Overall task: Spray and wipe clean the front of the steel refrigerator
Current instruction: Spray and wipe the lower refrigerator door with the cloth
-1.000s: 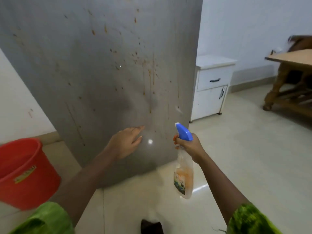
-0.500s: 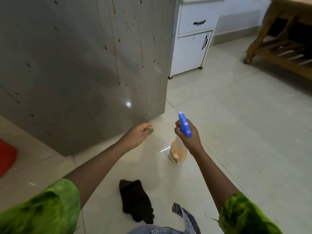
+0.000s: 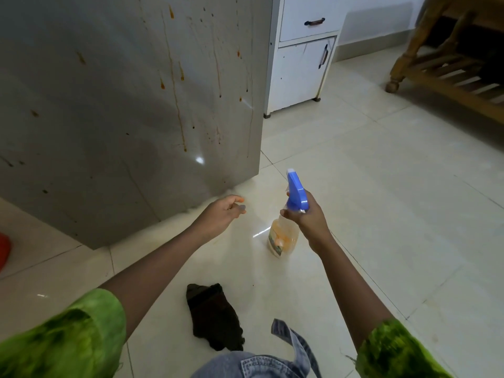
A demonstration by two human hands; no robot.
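**tilefan:** ok so where's the bottle (image 3: 283, 237) and which way is it facing?

**mopguy:** The right hand (image 3: 312, 218) has it, out in front over the floor (image 3: 395, 214), just right of the fridge's (image 3: 122, 105) bottom right corner. The long axis runs pretty much top to bottom. The blue trigger head (image 3: 296, 196) is up, and the clear body with orange liquid hangs below the fist. The nozzle tip aims away from the person, toward that lower corner of the steel front, and doesn't touch it.

**tilefan:** and the grip?

**mopguy:** Closed tight, fingers and thumb wrapped round the neck right under the blue head. Can't tell if a finger's actually on the trigger, the head hides it. The left hand (image 3: 222, 214) holds nothing. Its grip is slack, fingers loosely curled with the thumb near the fingertips. It hovers just off the fridge's bottom edge, near the bottle but apart from it.

**tilefan:** fridge looking clean?

**mopguy:** lol no. Orange-brown drips and specks run down the front, thickest toward the right side. A dark cloth (image 3: 212, 317) lies crumpled on the floor close to the person's jeans (image 3: 253, 364), well short of both hands. A white cabinet (image 3: 300, 66) sits just right of the fridge. A red bucket (image 3: 4, 252) peeks in at the left edge, and there's wooden furniture (image 3: 450, 75) at the far right.
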